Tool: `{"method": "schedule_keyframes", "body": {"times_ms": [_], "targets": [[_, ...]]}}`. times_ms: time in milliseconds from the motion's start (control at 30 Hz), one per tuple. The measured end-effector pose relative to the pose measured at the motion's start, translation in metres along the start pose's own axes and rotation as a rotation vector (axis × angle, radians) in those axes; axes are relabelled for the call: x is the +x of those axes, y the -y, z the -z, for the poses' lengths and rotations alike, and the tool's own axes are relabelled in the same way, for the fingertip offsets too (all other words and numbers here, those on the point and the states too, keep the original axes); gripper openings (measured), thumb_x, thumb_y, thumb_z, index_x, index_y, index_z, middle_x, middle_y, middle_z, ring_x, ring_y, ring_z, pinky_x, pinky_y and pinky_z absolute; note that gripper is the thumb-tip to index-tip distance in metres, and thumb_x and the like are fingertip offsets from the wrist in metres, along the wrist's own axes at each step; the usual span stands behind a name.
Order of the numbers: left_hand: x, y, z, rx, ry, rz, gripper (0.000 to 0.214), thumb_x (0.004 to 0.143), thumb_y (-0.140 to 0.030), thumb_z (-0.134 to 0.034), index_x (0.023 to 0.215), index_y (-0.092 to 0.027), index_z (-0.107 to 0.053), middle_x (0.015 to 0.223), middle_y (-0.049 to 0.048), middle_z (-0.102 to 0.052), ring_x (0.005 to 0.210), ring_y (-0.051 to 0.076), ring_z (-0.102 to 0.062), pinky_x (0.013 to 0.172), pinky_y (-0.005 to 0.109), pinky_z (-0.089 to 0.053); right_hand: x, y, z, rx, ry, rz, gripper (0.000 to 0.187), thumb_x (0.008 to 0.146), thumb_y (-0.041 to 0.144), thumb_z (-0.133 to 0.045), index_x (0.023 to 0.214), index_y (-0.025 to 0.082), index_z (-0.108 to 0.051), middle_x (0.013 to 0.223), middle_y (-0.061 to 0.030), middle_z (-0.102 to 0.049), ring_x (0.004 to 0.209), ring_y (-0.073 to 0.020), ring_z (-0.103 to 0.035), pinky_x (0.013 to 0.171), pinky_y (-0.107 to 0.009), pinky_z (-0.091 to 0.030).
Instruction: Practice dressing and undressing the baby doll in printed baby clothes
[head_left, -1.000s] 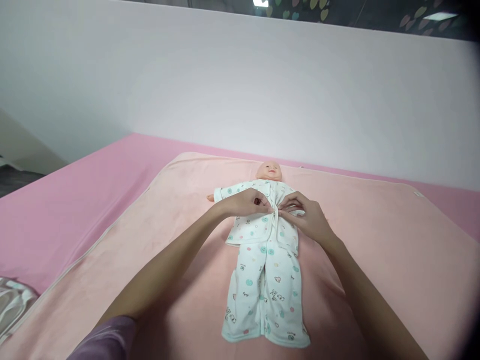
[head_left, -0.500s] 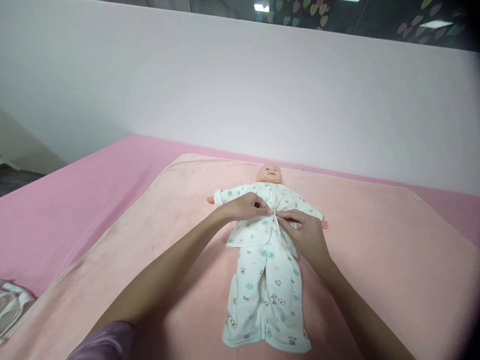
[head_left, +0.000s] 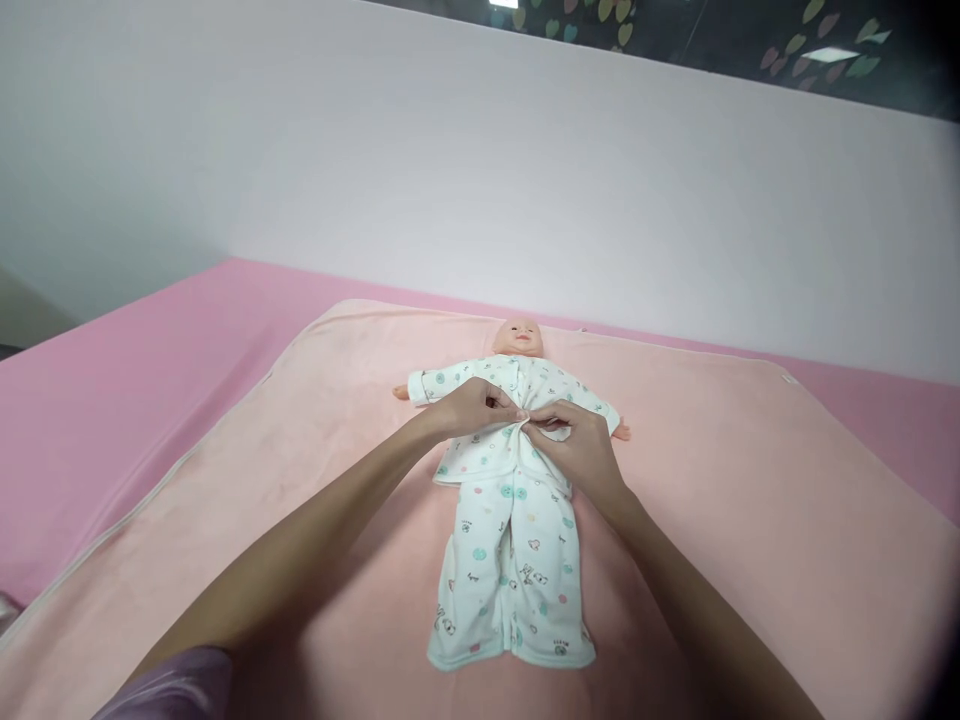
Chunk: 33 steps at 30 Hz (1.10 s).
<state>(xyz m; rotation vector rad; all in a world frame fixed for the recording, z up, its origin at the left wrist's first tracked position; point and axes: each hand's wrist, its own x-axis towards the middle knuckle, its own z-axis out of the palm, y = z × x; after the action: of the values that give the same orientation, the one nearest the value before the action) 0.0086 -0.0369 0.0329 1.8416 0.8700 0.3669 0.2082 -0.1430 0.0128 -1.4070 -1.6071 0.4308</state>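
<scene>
A baby doll (head_left: 517,338) lies on its back with its arms spread, its head toward the wall. It wears a white printed jacket (head_left: 480,455) and matching trousers (head_left: 506,580). At the middle of the chest, my left hand (head_left: 476,408) pinches one front edge of the jacket between thumb and finger. From the other side my right hand (head_left: 576,435) pinches the opposite front edge, the fingertips of both hands nearly meeting. Whatever fastener sits between the fingertips is hidden. Below the hands the front flaps hang slightly apart.
Beneath the doll is a peach blanket (head_left: 300,450) spread over a pink mattress (head_left: 180,330). Behind them rises a white wall (head_left: 480,180), with a dark window (head_left: 675,40) bearing heart shapes above it. A bit of fabric (head_left: 7,610) shows at the left edge.
The view has shifted, so the doll and hands appear a little further left and higher. Both hands keep their pinch at the jacket front, the fingertips slightly closer together.
</scene>
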Motion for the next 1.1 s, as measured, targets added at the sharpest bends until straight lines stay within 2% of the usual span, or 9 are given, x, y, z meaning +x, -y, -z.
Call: {"method": "schedule_keyframes", "body": {"times_ms": [167, 400, 533, 733, 833, 967, 1033, 1100], "targets": [[-0.006, -0.005, -0.009, -0.023, -0.020, -0.022, 0.045, 0.078, -0.061, -0.078, 0.081, -0.016, -0.078, 0.063, -0.0015, -0.046, 0.058, 0.010, -0.031, 0.054, 0.027, -0.021, -0.003, -0.003, -0.005, -0.126, -0.005, 0.051, 0.007, 0.087, 0.028, -0.072, 0.089, 0.028, -0.079, 0.090, -0.0038, -0.077, 0.083, -0.0237, -0.070, 0.080, -0.041, -0.060], [-0.014, -0.012, -0.017, 0.077, -0.114, -0.039, 0.033, 0.079, -0.049, -0.079, 0.088, -0.018, -0.077, 0.074, -0.0002, -0.057, 0.064, 0.011, -0.046, 0.056, 0.026, -0.031, -0.001, -0.008, -0.005, -0.179, 0.008, 0.087, 0.008, 0.089, 0.029, -0.068, 0.095, 0.026, -0.071, 0.094, -0.0058, -0.074, 0.086, -0.0243, -0.066, 0.079, -0.041, -0.056], [-0.013, -0.010, -0.014, 0.147, -0.118, -0.035, 0.027, 0.085, -0.044, -0.069, 0.089, -0.018, -0.074, 0.080, 0.0012, -0.063, 0.068, 0.013, -0.053, 0.058, 0.026, -0.036, 0.002, -0.013, -0.003, -0.111, 0.076, 0.045, 0.014, 0.092, 0.038, -0.071, 0.098, 0.026, -0.069, 0.098, -0.0045, -0.074, 0.085, -0.0220, -0.064, 0.079, -0.039, -0.053], [-0.016, -0.011, -0.007, 0.234, -0.140, -0.110, 0.021, 0.082, -0.035, -0.070, 0.094, -0.019, -0.064, 0.083, 0.0004, -0.063, 0.071, 0.015, -0.056, 0.064, 0.027, -0.041, 0.005, -0.015, 0.000, -0.075, 0.080, 0.058, 0.017, 0.092, 0.041, -0.072, 0.094, 0.024, -0.071, 0.096, -0.0042, -0.073, 0.082, -0.0207, -0.062, 0.079, -0.038, -0.051], [-0.019, -0.010, -0.007, 0.222, -0.131, -0.152, 0.032, 0.082, -0.037, -0.072, 0.104, -0.021, -0.057, 0.086, 0.0002, -0.062, 0.075, 0.016, -0.058, 0.068, 0.028, -0.044, 0.007, -0.013, 0.008, -0.041, 0.154, 0.061, 0.022, 0.094, 0.042, -0.070, 0.108, 0.026, -0.071, 0.102, -0.0041, -0.072, 0.083, -0.0197, -0.062, 0.080, -0.036, -0.053], [-0.019, -0.009, -0.006, 0.179, -0.153, -0.155, 0.046, 0.084, -0.045, -0.074, 0.116, -0.022, -0.050, 0.088, -0.0001, -0.062, 0.077, 0.017, -0.059, 0.069, 0.029, -0.045, 0.017, -0.012, 0.019, -0.052, 0.224, 0.098, 0.038, 0.100, 0.039, -0.058, 0.136, 0.029, -0.065, 0.112, -0.0058, -0.067, 0.079, -0.0176, -0.061, 0.079, -0.036, -0.055], [-0.014, -0.011, -0.004, 0.148, -0.179, -0.149, 0.046, 0.087, -0.048, -0.071, 0.119, -0.022, -0.050, 0.088, 0.0001, -0.063, 0.076, 0.017, -0.059, 0.069, 0.029, -0.045, 0.029, -0.011, 0.022, -0.112, 0.220, 0.091, 0.041, 0.100, 0.034, -0.054, 0.140, 0.030, -0.064, 0.113, -0.0060, -0.064, 0.077, -0.0169, -0.060, 0.082, -0.037, -0.054], [-0.006, -0.014, -0.001, 0.143, -0.221, -0.124, 0.039, 0.090, -0.049, -0.066, 0.116, -0.022, -0.055, 0.091, 0.0017, -0.065, 0.078, 0.017, -0.060, 0.070, 0.028, -0.044, 0.044, -0.009, 0.026, -0.163, 0.258, 0.071, 0.038, 0.098, 0.030, -0.055, 0.133, 0.030, -0.068, 0.112, -0.0056, -0.064, 0.080, -0.0171, -0.061, 0.084, -0.036, -0.053]]}}
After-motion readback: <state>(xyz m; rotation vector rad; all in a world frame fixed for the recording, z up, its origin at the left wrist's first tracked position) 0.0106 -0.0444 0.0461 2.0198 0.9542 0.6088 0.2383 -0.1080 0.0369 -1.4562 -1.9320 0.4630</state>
